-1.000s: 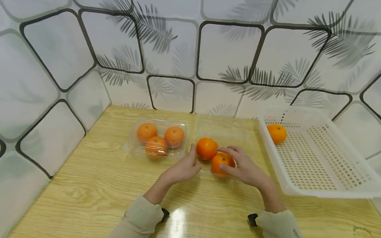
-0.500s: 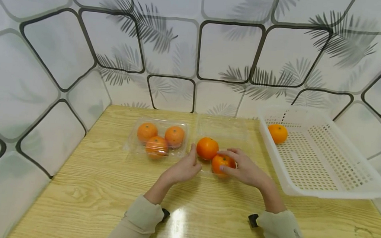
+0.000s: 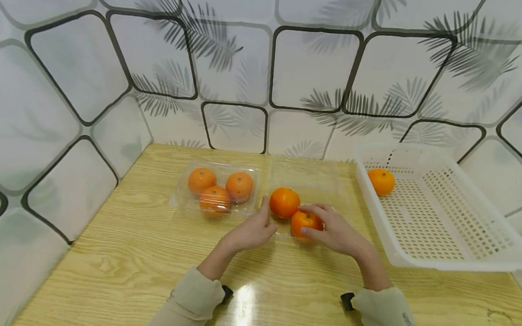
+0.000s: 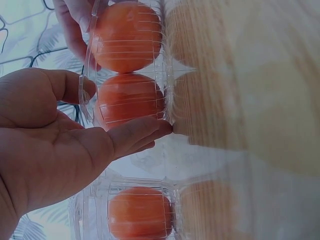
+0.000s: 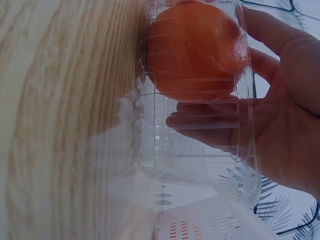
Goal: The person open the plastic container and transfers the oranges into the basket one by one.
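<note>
My left hand [image 3: 250, 232] lies at the front left corner of an open clear plastic clamshell box [image 3: 303, 175]. Its straight fingers rest along the side wall, and the thumb touches the front rim [image 4: 86, 95]. Inside the box sit two mandarins side by side. One mandarin [image 3: 284, 202] is at the left, near my left fingers. My right hand [image 3: 340, 231] holds the other mandarin [image 3: 300, 224] at the front right, thumb in front and fingers behind and beside it. Through the clear wall in the right wrist view, fingertips [image 5: 187, 120] show beside this mandarin [image 5: 195, 55].
A second clear clamshell [image 3: 219, 167] with three mandarins stands close to the left. At the right, a white perforated basket [image 3: 427, 217] holds one mandarin [image 3: 381, 182] in its far left corner. The wooden table [image 3: 142, 271] ends at a patterned wall [image 3: 314, 70] behind.
</note>
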Available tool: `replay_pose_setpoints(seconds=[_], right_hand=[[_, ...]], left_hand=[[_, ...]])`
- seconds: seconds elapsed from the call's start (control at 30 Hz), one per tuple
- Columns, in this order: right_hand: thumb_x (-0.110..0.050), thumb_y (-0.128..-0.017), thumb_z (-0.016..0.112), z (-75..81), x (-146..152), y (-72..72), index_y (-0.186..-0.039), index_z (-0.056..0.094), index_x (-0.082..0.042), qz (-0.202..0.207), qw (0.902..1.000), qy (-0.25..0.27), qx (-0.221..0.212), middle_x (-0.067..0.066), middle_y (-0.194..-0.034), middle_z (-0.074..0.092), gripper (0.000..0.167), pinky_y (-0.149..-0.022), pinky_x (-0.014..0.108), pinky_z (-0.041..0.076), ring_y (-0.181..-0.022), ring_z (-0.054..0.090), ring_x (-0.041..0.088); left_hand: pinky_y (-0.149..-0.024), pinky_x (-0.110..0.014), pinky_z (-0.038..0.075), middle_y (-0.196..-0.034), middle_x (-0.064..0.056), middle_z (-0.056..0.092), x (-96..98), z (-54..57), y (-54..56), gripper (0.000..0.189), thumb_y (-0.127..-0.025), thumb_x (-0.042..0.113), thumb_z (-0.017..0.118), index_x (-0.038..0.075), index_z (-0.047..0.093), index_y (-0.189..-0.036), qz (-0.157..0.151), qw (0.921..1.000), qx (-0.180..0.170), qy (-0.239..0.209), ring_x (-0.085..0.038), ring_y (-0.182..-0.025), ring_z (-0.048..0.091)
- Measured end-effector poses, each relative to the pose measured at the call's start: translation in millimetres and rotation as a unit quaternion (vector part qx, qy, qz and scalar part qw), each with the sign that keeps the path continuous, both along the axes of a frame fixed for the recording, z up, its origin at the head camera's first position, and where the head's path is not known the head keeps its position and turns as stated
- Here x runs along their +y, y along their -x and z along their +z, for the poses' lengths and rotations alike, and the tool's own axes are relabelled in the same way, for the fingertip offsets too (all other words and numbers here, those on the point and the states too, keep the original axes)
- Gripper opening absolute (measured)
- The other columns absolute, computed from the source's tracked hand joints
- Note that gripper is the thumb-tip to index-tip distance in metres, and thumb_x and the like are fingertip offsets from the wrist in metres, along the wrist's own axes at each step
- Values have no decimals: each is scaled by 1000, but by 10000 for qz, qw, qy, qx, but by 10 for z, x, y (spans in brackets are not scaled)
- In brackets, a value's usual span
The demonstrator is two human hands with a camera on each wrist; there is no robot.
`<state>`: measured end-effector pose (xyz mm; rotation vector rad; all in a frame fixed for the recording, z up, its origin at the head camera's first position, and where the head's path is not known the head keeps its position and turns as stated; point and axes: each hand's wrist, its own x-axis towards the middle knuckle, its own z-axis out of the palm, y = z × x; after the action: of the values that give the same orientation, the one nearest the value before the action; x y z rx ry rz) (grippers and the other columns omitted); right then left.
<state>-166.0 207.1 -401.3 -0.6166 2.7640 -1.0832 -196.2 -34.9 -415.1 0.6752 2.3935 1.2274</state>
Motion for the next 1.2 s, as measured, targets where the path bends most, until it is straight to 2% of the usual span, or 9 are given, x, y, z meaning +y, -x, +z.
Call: replay_pose_setpoints(seconds=[0.13, 0.23, 0.37, 0.43, 0.5, 0.6, 0.97, 1.07, 1.2], right_hand=[[-28, -95, 66, -17, -3, 9, -142, 52, -9, -51, 10000, -61, -17, 24, -140, 46, 53, -101, 58, 41, -124, 48, 39], [-31, -95, 66, -27, -5, 20, -142, 51, -8, -84, 9999, -88, -19, 24, -138, 47, 54, -100, 56, 41, -123, 48, 38], [-33, -94, 67, -29, -19, 37, -140, 51, -5, -147, 9999, -79, -33, 23, -137, 50, 56, -97, 54, 43, -119, 51, 36], [-33, -93, 68, -31, -27, 44, -139, 50, -4, -184, 9998, -91, -33, 22, -135, 52, 57, -96, 52, 44, -116, 52, 34], [-32, -92, 69, -33, -40, 48, -139, 50, -4, -244, 9996, -102, -50, 20, -133, 53, 58, -94, 51, 45, -114, 53, 33], [-31, -90, 71, -37, -61, 52, -140, 49, -4, -375, 9992, -96, -129, 19, -130, 56, 61, -92, 50, 46, -111, 55, 32], [-32, -86, 77, -48, -128, 70, -140, 49, -2, -707, 9967, 72, -392, 20, -127, 55, 68, -89, 47, 48, -107, 55, 32], [-31, -85, 78, -43, -122, 80, -139, 49, -1, -686, 9967, 159, -409, 20, -127, 56, 68, -89, 47, 49, -107, 56, 31], [-30, -85, 78, -47, -103, 95, -139, 50, -1, -656, 9966, 234, -434, 20, -129, 56, 68, -91, 48, 48, -108, 56, 31]], left_hand=[[-54, -28, 33, -59, 5, 35, -9, 8, -7, 85, -93, 6, 46, -12, -14, -151, 6, 10000, -91, -21, -8, -48, 27], [-74, -34, 41, -69, 1, 40, -15, 22, -17, 85, -93, 7, 46, -12, -13, -151, 26, 9999, -148, -30, -16, -59, 34], [-105, -40, 32, -110, -28, 53, -22, 30, -26, 85, -93, 8, 46, -13, -11, -151, 63, 9999, -115, -32, -32, -106, 47], [-112, -41, 29, -143, -41, 32, -25, 27, -26, 85, -93, 8, 47, -13, -11, -151, 73, 9999, -88, -34, -33, -126, 39], [-116, -42, 25, -157, -36, 7, -27, 24, -24, 84, -93, 8, 47, -13, -10, -152, 74, 9999, -72, -20, -30, -135, 32], [-114, -42, 26, -159, -31, -2, -27, 22, -22, 85, -93, 8, 46, -12, -11, -152, 64, 9999, -96, -14, -31, -136, 32], [-113, -41, 28, -156, -36, 10, -9, 51, -25, 85, -95, 9, 46, -9, -14, -152, 2, 9999, -156, 25, -33, -131, 35], [-105, -41, 34, -123, -32, 53, -9, 58, -23, 85, -95, 9, 46, -9, -14, -152, 36, 9998, -181, 62, -33, -109, 47], [-103, -40, 35, -102, -21, 56, -8, 74, -30, 85, -94, 10, 46, -9, -13, -152, 35, 9998, -169, 79, -33, -107, 48]])
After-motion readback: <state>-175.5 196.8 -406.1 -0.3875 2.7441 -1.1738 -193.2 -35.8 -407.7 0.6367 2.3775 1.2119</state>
